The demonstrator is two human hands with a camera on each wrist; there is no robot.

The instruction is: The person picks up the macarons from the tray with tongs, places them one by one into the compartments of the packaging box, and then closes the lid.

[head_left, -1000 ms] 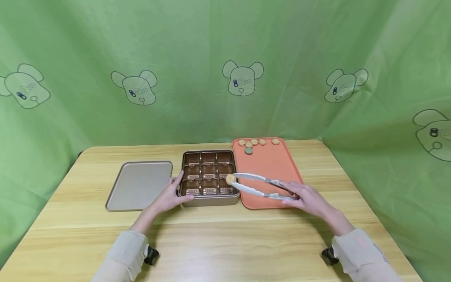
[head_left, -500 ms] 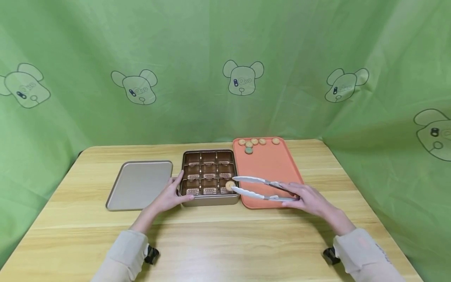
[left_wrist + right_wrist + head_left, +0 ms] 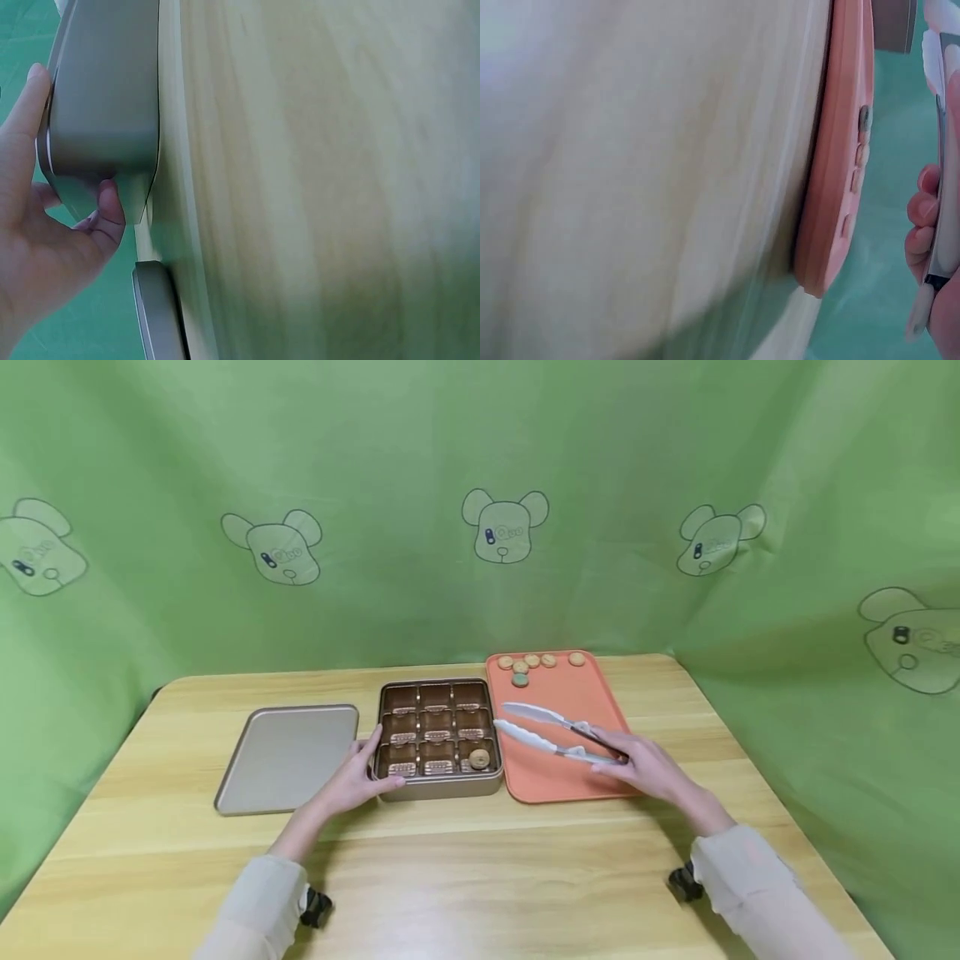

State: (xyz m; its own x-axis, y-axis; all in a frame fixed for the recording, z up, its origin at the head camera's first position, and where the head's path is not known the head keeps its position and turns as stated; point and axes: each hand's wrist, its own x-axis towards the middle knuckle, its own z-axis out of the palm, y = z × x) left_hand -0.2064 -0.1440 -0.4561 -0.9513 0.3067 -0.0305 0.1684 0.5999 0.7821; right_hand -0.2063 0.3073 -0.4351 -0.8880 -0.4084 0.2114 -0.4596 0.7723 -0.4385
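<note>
A square metal tin (image 3: 442,790) with a brown plastic insert divided into several compartments stands mid-table. My left hand (image 3: 348,783) grips its near left corner, thumb on the front rim; the left wrist view shows the fingers against the tin's side (image 3: 105,97). One round tan cookie (image 3: 479,759) lies in the near right compartment. In my right hand (image 3: 651,768) is a pair of tongs (image 3: 525,737) with white scalloped ends. Their spread tips hold nothing and hover over the orange tray (image 3: 555,787), just right of the tin. The right wrist view shows fingers curled around the handles.
Several tan cookies (image 3: 548,661) and one green cookie (image 3: 520,680) sit toward the tray's far edge. A flat metal lid (image 3: 288,760) lies left of the tin. Green curtains (image 3: 390,593) hang behind and beside the wooden table (image 3: 450,877).
The tongs lowered the tan cookie into the tin's near right compartment and let it go, then moved up and back over the tray. My left hand stays at the tin. The view shifted slightly.
</note>
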